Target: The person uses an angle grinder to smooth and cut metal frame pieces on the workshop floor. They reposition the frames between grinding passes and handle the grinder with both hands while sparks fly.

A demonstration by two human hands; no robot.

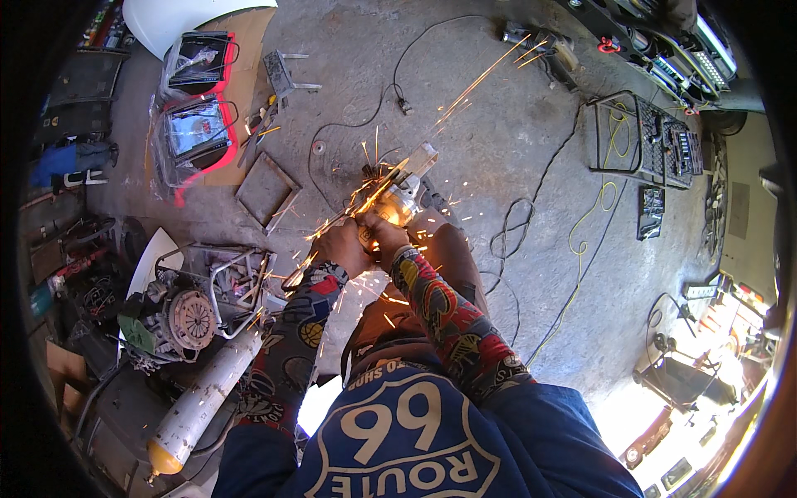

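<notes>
Both bare hands, your left hand [339, 246] and your right hand [384, 236], are curled tightly round the grinder [397, 206], fingers wrapped with no clear gap. The tool sits just ahead of your lap, beside your bare right knee [447, 249], and a pale metal piece [422, 158] juts out beyond it.

Watch the sparks [490, 76]: they spray forward over the floor and back over your hands and lap, so bare skin could burn, having no gloves or cover on it. If the disc catches the metal, the tool could kick toward your knee, since the leg is so close. A loose grip or a twisted wrist would make that worse.

As for pose, your forearms reach forward in patterned sleeves [448, 311] and converge at the tool, the right slanting inward to the left. The fists press side by side, the left slightly nearer you; the hidden fingertips I cannot make out.

Further out, a square metal frame [288, 203] lies to the left on the concrete floor [465, 116], and a black cord [359, 125] loops ahead. A stray spark might scorch the cardboard [242, 124] beyond the frame.
</notes>
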